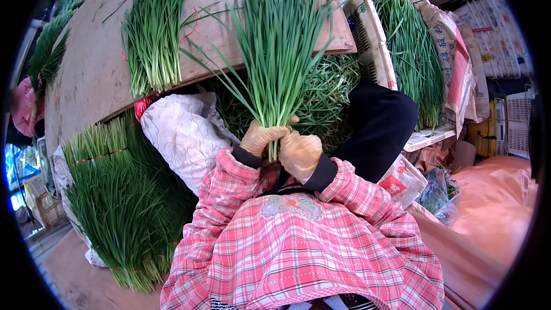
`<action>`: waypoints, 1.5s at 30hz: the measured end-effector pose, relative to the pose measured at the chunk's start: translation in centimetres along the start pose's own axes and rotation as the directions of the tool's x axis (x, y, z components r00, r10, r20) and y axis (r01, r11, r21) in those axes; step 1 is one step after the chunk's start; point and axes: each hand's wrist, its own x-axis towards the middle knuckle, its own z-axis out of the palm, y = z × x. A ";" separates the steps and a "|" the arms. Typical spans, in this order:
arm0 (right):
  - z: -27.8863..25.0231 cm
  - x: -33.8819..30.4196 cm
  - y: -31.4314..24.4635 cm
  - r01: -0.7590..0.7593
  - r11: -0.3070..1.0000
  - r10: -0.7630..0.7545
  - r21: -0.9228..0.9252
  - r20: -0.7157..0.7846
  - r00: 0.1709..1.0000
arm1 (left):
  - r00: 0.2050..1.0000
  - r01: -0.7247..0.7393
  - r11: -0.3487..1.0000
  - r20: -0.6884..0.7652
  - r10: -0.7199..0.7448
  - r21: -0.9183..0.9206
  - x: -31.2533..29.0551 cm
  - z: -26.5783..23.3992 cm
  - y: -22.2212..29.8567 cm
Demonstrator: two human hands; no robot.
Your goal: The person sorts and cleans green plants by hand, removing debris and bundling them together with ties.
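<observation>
A bunch of garlic chives [278,46] stands upright in front of me, leaves fanning out away from me over the board's near edge. My left hand [261,138], in a pale yellowish glove, is wrapped round its pale stem ends. Beside it, my right hand [299,155], gloved alike, is closed at the same stem ends, its fingers mostly hidden. The cut ends poke out below, between both hands. A few long leaves stray out to the left. Another chive bundle [154,34] lies on the wooden board [92,51], with thin red ties [195,20] nearby.
Tied chive bundles [120,195] are stacked at my left. A white plastic crate [376,34] of loose chives stands at the right. Leaf scraps [330,89] lie heaped beneath the board's near edge. Orange sheeting [493,201] covers something at the lower right.
</observation>
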 end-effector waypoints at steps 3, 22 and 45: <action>0.3 0.1 0.2 0.063 0.990 -0.060 0.130 -0.026 0.998 | 0.987 0.101 0.995 -0.122 -0.101 -0.007 -0.2 0.9 0.6; 0.2 3.0 6.4 -0.515 -0.567 0.191 0.643 0.711 0.677 | 0.971 0.159 0.908 0.227 -0.072 -0.389 -1.3 -1.7 2.5; -1.1 3.4 2.5 -0.162 0.617 0.271 0.770 -0.014 0.963 | 0.977 0.194 0.954 -0.046 -0.209 -0.229 -1.3 -3.8 0.4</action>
